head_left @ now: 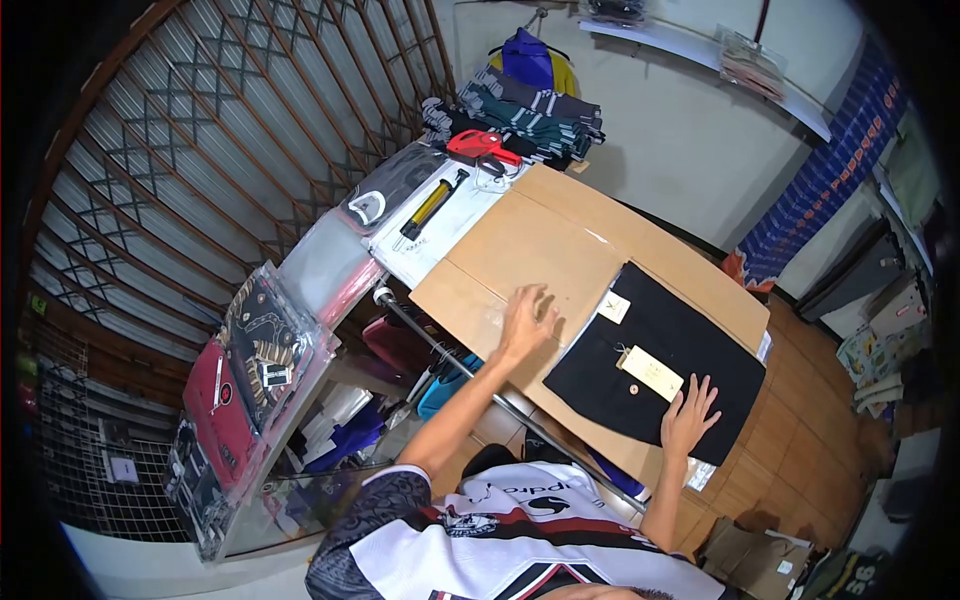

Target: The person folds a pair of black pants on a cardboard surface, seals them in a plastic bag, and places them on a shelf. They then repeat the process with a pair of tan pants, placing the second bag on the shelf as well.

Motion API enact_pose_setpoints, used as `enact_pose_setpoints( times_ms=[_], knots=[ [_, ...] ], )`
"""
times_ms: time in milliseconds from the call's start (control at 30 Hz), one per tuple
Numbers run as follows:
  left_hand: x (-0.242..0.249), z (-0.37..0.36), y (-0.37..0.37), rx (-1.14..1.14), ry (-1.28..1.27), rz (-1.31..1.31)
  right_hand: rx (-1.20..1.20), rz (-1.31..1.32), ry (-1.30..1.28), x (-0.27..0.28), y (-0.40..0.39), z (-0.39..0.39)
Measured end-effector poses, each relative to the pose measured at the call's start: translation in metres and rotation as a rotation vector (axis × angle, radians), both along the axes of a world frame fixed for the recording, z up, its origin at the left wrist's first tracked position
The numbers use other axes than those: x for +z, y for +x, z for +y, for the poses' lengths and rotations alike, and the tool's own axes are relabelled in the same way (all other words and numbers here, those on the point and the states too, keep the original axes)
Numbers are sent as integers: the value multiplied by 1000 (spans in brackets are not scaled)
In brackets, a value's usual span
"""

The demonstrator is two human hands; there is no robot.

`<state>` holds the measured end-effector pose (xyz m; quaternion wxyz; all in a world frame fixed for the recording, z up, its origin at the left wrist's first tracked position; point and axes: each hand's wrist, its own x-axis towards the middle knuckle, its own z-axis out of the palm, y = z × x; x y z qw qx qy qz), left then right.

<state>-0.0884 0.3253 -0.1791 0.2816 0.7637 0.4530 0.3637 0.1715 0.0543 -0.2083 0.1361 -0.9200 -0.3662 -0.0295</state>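
A folded black garment (690, 345) with a small button lies on a flat sheet of brown cardboard (520, 240). A cream hang tag (652, 374) rests on it, and a smaller pale label (613, 308) sits near its upper left corner. My right hand (690, 418) lies flat on the garment's near right part, fingers spread, its fingertips beside the hang tag. Over the bare cardboard to the left of the garment is my left hand (527, 325), holding nothing, its fingers apart and slightly bent.
Beyond the cardboard are a red tag gun (483, 148), a yellow and black tool (432, 207) and a pile of folded clothes (530, 118). Packaged garments (250, 370) stand at the left. A metal rail (450, 358) runs below the cardboard's near edge. An open cardboard box (750, 560) sits on the floor.
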Motion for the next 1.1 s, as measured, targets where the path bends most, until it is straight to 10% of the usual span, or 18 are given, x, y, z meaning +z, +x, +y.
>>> enact_pose_setpoints(
  times_ms=[467, 1100],
  knots=[
    [-32, 302, -174, 310, 245, 575, -130, 33, -13, 1, -27, 52],
    [-19, 389, -197, 147, 144, 599, -200, -28, 12, -4, -42, 70]
  ],
)
